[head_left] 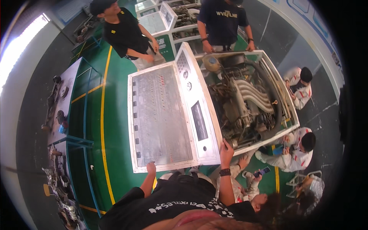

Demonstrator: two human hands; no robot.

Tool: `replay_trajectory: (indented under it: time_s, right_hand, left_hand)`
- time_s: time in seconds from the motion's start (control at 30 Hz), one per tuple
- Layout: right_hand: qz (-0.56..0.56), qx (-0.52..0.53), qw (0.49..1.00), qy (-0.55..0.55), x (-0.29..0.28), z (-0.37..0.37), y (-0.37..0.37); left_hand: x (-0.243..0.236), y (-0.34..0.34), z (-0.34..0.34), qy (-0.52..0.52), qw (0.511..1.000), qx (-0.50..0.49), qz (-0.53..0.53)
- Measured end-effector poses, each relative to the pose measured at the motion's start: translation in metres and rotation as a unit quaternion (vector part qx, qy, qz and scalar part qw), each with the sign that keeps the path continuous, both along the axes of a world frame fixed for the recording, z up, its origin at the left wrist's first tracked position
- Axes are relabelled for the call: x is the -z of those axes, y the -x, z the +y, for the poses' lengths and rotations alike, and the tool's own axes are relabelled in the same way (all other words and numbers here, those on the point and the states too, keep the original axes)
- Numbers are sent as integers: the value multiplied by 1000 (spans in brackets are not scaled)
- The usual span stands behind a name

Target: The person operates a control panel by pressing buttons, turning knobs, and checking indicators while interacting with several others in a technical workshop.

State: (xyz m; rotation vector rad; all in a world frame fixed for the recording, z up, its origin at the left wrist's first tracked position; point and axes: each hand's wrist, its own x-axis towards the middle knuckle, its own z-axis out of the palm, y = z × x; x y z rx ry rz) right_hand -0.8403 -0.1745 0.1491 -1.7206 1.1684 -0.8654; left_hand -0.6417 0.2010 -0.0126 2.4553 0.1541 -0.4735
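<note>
An engine test stand (187,145) with a white frame takes up the middle of the view. Its flat grey control panel (172,126) carries a row of black switches down the left side. At the panel's near edge, my left hand (151,167) is closed, fingers over the rim. My right hand (226,152), a dark bead bracelet at its wrist, grips the near corner of the upright white instrument board (207,145). Behind that board sits an engine (245,92) with curved metal intake pipes and a round coolant tank (211,63).
A person in black (122,32) stands at the far left; another (222,23) has both hands on the frame's far edge. Several people in white crouch at the right, one holding a phone (263,171). Workbenches (73,86) with metal parts line the left. Other stands (153,21) are behind.
</note>
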Motion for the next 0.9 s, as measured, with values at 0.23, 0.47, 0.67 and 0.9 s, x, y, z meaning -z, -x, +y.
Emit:
replay_trajectory:
  time_s: [0.23,0.47,0.67,0.9]
  right_hand:
    - [-1,-33,999,-33,-21,1,-9]
    - [1,-42,999,-30,-16,-4,-16]
    - [2,-59,998,-18,-12,-3,-12]
    - [-1,-66,997,-34,-11,-7,-16]
  left_hand:
    - [-4,-1,14,69,991,-106,51]
    - [12,-12,21,34,999,-6,11]
    - [9,-15,12,62,995,-67,41]
    - [16,-18,16,93,994,-50,33]
